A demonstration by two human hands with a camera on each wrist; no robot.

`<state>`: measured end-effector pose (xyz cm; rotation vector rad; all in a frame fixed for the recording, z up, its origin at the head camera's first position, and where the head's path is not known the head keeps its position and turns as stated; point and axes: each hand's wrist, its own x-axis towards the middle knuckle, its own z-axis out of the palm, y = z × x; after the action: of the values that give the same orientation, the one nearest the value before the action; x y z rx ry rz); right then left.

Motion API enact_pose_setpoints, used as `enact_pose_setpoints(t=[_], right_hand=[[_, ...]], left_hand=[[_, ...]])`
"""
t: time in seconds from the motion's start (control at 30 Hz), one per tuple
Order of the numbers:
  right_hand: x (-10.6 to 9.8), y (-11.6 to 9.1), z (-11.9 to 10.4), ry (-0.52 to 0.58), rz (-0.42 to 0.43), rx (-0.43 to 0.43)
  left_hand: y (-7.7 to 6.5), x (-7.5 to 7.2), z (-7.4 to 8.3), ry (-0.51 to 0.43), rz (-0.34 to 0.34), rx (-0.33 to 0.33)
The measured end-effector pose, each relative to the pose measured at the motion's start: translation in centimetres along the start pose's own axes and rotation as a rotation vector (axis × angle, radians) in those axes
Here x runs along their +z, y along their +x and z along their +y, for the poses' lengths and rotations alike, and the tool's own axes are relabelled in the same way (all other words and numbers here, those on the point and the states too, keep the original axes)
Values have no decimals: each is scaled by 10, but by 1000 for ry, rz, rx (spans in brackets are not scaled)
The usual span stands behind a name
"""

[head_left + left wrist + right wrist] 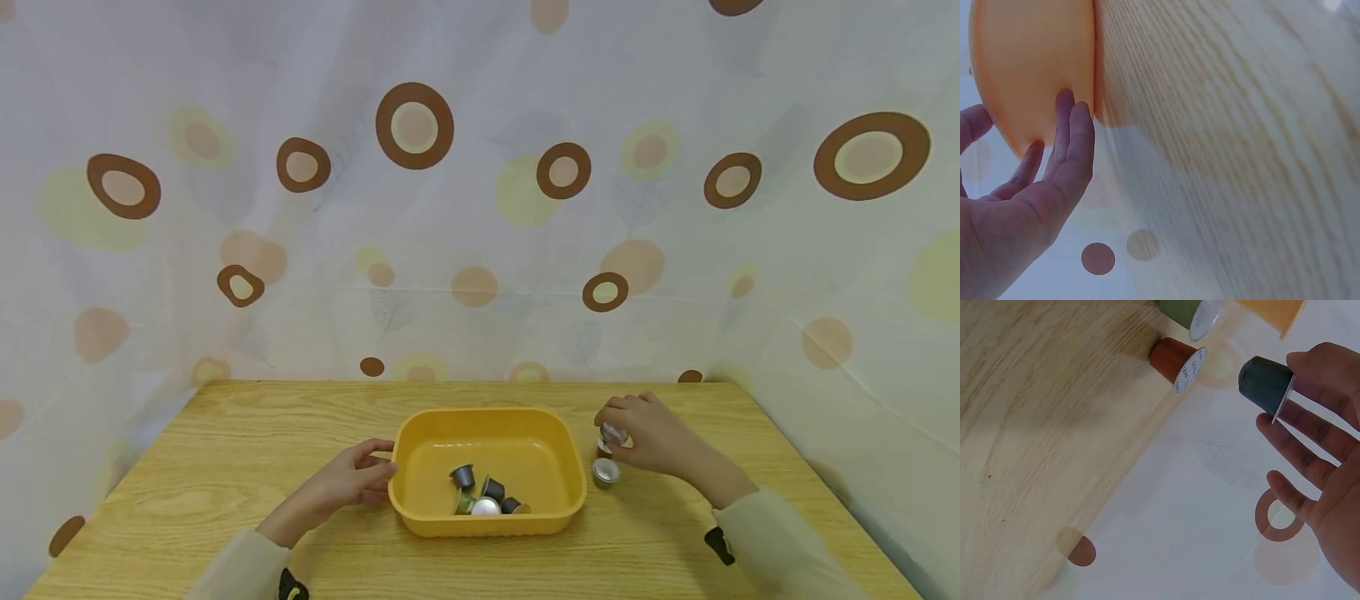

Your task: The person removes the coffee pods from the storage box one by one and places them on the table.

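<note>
A yellow plastic bin (487,525) stands on the wooden table. My left hand (337,483) rests its spread, fairly straight fingers (1079,137) against the bin's left outer wall (1035,69). Between thumb and fingertips, my right hand (652,429) pinches a dark green coffee capsule (1266,386) by its lid rim, to the right of the bin. Two capsules stand on the table beneath that hand: a brown one (1169,357) with a printed white lid and a green one (1179,311) with a silvery lid. The brown one is partly hidden by my hand in the head view.
Inside the bin, several capsules lie near the front wall, among them a grey one (462,476), a black one (492,487) and a silver-lidded one (486,506). A patterned curtain (480,208) hangs behind the table (300,417) and along its sides.
</note>
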<state>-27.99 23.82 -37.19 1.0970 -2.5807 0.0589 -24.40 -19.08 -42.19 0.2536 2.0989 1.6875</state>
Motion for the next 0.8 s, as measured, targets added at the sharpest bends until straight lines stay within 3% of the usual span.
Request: enact_pose_setpoints(t=[0.63, 0.8], right_hand=[[16, -33, 20, 91, -127, 158], [21, -37, 23, 133, -148, 154]], left_hand=[[-2, 2, 3, -5, -4, 3], [-2, 2, 3, -5, -1, 2]])
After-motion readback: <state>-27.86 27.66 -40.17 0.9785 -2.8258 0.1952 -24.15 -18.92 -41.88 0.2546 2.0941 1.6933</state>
